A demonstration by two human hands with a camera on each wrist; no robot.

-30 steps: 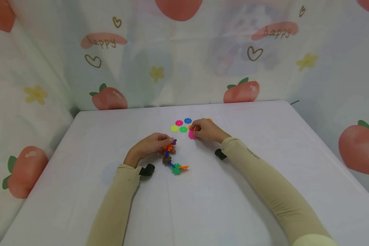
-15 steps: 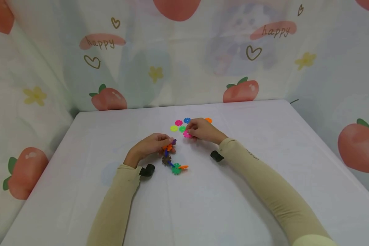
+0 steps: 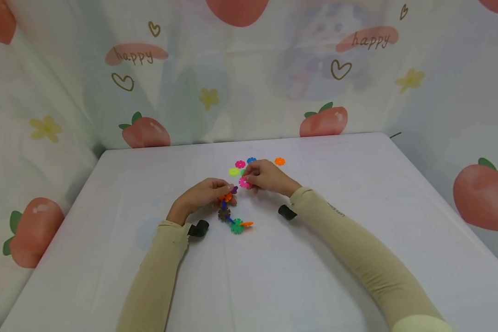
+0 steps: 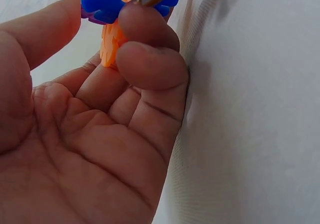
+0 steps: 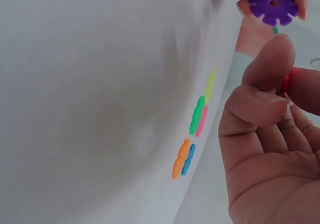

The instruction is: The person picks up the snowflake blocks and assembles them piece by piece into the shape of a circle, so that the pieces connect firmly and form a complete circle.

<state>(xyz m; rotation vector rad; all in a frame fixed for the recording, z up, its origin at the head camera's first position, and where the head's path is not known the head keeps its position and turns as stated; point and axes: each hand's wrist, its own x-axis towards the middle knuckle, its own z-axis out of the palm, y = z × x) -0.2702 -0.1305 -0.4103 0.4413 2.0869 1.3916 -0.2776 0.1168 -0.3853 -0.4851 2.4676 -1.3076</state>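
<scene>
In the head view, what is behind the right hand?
Partly visible behind the right hand are a blue disc and a green disc; their covered parts and anything fully hidden cannot be seen there.

And it's plastic all along the chain (image 3: 237,227): the blue disc (image 4: 102,3) gleams glossy, the purple disc (image 5: 285,9) smooth with a softer sheen. Plastic too, the pink disc (image 3: 242,184) and the loose discs (image 3: 276,161) towards the far edge of the table (image 3: 340,152). Beneath, matt white cloth (image 3: 249,286) (faintly creased); matt fabric sleeves (image 3: 149,272), lightly wrinkled; beyond that edge, a printed cloth backdrop (image 3: 257,69).
</scene>
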